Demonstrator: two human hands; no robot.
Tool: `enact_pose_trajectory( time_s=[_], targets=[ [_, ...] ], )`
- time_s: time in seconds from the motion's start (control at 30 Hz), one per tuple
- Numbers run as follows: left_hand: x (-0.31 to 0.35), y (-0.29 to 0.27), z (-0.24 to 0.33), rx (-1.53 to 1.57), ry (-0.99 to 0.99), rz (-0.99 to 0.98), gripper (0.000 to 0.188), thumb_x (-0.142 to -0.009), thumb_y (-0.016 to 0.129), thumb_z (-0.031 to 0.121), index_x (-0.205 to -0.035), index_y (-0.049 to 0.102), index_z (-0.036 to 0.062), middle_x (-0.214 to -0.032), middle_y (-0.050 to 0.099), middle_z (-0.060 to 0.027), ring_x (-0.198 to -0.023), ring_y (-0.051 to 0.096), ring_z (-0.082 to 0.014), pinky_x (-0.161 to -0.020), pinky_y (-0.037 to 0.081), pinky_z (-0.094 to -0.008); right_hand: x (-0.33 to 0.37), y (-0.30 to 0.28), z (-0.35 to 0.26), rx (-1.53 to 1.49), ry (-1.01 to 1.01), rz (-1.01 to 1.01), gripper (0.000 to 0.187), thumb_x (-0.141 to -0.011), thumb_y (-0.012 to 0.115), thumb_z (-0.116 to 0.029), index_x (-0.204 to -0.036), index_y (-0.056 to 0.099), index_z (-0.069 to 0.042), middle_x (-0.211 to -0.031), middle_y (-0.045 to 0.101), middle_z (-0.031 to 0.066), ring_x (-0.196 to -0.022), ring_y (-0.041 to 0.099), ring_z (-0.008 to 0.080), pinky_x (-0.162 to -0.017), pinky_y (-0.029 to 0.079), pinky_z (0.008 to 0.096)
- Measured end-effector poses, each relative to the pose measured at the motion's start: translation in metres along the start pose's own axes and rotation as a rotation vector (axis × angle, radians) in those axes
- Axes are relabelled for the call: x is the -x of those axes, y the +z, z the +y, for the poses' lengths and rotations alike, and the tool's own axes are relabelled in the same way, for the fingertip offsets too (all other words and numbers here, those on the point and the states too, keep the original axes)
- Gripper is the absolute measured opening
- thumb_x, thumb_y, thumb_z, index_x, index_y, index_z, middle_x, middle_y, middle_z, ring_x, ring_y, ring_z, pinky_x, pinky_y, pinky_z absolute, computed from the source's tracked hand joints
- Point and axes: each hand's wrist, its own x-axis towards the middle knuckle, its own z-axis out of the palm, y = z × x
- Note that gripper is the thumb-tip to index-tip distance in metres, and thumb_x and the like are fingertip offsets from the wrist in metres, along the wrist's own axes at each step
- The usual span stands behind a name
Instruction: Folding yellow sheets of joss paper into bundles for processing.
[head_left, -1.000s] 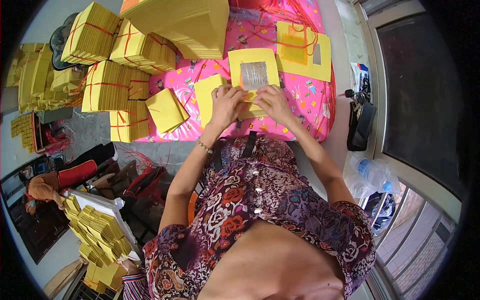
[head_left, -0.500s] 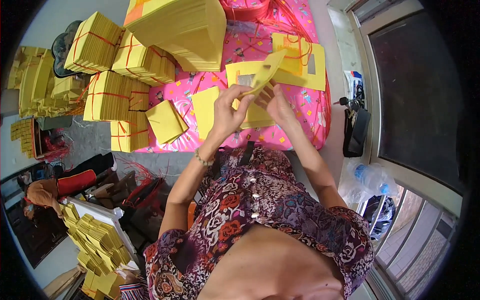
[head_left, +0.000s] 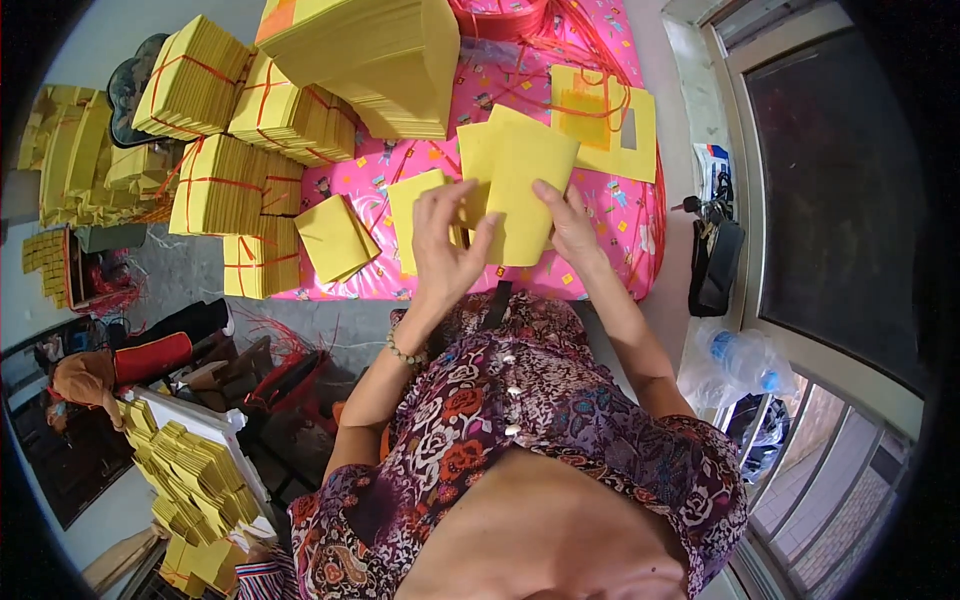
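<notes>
My right hand [head_left: 572, 228] grips the right edge of a folded yellow paper sheet [head_left: 528, 185], its thumb lying on top. My left hand [head_left: 447, 248] is at the sheet's lower left edge with fingers apart, the thumb lying over that edge. Whether the thumb presses on the paper I cannot tell. Behind the folded sheet, part of another yellow sheet [head_left: 474, 150] shows. Left of it, partly behind my left hand, lies a smaller yellow piece [head_left: 403, 205]. A folded yellow packet [head_left: 335, 240] rests farther left on the pink patterned table cover [head_left: 375, 275].
Yellow bundles tied with red strips [head_left: 225, 185] are piled at the left, beside a tall yellow stack [head_left: 400, 100]. Red strips [head_left: 590, 40] trail along the far right, near a yellow sheet with a grey patch [head_left: 640, 150]. At far left, another person [head_left: 90, 385] is by more yellow stacks.
The yellow sheet has gone from raised and tilted to flatter, its broad face now showing. My left hand has let go of its edge and opened; my right hand has shifted onto its right edge.
</notes>
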Motion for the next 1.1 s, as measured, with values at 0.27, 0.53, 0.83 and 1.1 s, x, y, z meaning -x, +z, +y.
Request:
enact_pose_trajectory(
  time_s=[0.27, 0.53, 0.83, 1.1],
  targets=[
    [-0.013, 0.008, -0.028, 0.883, -0.506, -0.208, 0.037, -0.099, 0.041, 0.015, -0.132, 0.043, -0.0012, -0.124, 0.054, -0.008, -0.114, 0.05, -0.0139, -0.096, 0.041, -0.0285, 0.014, 0.013, -0.003, 0.385, -0.12, -0.122, 0.052, -0.084, 0.066, -0.026, -0.123, 0.046, 0.001, -0.109, 0.059, 0.0092, -0.099, 0.057, 0.0159, -0.083, 0.048, 0.0302],
    [-0.012, 0.009, -0.024, 1.154, -0.65, -0.18, 0.032, -0.095, 0.04, 0.007, -0.126, 0.046, 0.0007, -0.117, 0.058, -0.0078, -0.106, 0.056, -0.0152, -0.091, 0.044, -0.0265, 0.021, 0.021, -0.006, 0.316, -0.191, -0.062, 0.05, -0.087, 0.063, -0.025, -0.125, 0.044, 0.002, -0.111, 0.057, 0.009, -0.099, 0.056, 0.015, -0.083, 0.047, 0.0294],
    [-0.014, 0.011, -0.002, 1.014, -0.664, -0.195, 0.041, -0.098, 0.043, 0.017, -0.135, 0.035, 0.0002, -0.129, 0.049, -0.0108, -0.116, 0.049, -0.0183, -0.099, 0.038, -0.0316, 0.01, 0.031, -0.001, 0.389, -0.18, 0.081, 0.043, -0.087, 0.066, -0.023, -0.118, 0.049, 0.002, -0.106, 0.061, 0.0106, -0.091, 0.061, 0.0152, -0.078, 0.05, 0.0281],
    [-0.014, 0.017, -0.014, 0.935, -0.483, -0.224, 0.045, -0.095, 0.049, 0.013, -0.136, 0.033, 0.0009, -0.127, 0.051, -0.0117, -0.114, 0.049, -0.0161, -0.097, 0.039, -0.0308, 0.011, 0.034, -0.004, 0.433, -0.169, 0.043, 0.043, -0.085, 0.067, -0.019, -0.118, 0.049, 0.002, -0.106, 0.061, 0.0113, -0.094, 0.06, 0.0164, -0.081, 0.051, 0.0298]
  ],
)
